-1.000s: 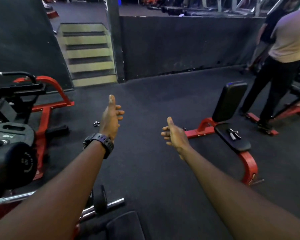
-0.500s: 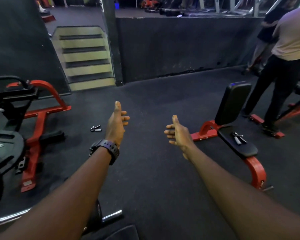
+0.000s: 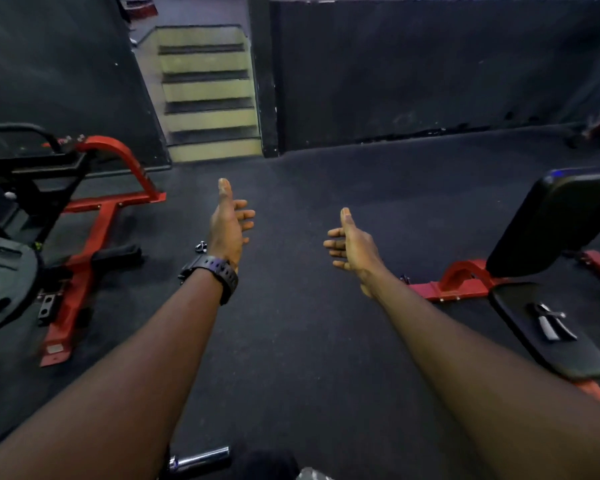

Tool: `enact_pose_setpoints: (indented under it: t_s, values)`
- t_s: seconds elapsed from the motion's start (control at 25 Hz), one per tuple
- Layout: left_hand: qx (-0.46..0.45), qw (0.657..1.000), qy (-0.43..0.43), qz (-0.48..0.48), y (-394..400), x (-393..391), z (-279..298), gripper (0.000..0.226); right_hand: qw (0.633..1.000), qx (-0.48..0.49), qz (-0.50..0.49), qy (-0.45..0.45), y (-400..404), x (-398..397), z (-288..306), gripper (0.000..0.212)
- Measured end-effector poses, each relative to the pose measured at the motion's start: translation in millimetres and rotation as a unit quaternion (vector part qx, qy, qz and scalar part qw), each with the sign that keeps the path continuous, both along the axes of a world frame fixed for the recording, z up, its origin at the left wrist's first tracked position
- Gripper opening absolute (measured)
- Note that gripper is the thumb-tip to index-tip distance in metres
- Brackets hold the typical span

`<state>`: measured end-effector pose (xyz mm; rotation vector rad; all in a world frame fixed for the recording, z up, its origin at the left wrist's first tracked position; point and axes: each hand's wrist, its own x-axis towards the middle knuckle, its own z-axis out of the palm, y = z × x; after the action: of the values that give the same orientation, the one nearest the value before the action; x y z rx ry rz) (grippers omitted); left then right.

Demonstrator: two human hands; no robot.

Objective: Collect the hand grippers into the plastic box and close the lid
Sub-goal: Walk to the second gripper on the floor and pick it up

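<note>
**Two grippers in sight, both hands empty, no box yet**

One gripper (image 3: 200, 246) lies on the floor (image 3: 302, 327) just left of the left hand (image 3: 230, 226), partly hidden behind the wrist. A second gripper (image 3: 548, 322) rests on the bench seat (image 3: 568, 355), well right of and nearer than the right hand's fingers (image 3: 333, 244). The box is not in view.

Both hands are held out palm to palm, thumbs up, fingers loosely spread and slightly curled, holding nothing. The right hand (image 3: 352, 247) sits apart from the left, with bare floor between them.

Since a second ago the view has swung left and dipped: the people standing at the right edge have dropped out of frame, the bench (image 3: 465, 275) has slid toward the right edge, and the stairs (image 3: 207, 91) now sit above the left hand. The hands have kept their pose. That reads as scanning for items, with collection not yet begun.

A watch (image 3: 219, 270) is on the left wrist. The plate (image 3: 4, 282) at left carries raised lettering, too blurred to read.
</note>
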<state>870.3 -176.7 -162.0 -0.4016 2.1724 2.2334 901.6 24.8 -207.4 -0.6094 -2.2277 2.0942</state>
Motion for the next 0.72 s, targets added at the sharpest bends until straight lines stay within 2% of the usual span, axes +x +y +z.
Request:
enact_pose_setpoints:
  t_s: [0.2, 0.48, 0.72]
  values:
    - [-0.001, 0.999, -0.018, 0.04, 15.5, -94.0, -31.5, 0.077, 0.999, 0.009, 0.033, -0.012, 24.2, -110.9, -18.6, 0.055]
    - [0.023, 0.992, -0.044, 0.116, -6.0, -266.4, -63.5, 0.081, 0.994, 0.01, 0.097, -0.058, 20.4, -307.2, -45.7, 0.054]
    - [0.03, 0.981, -0.06, 0.185, -28.9, -399.6, -78.8, 0.07, 0.981, 0.009, 0.18, -0.069, -3.6, -479.7, -72.5, 0.053]
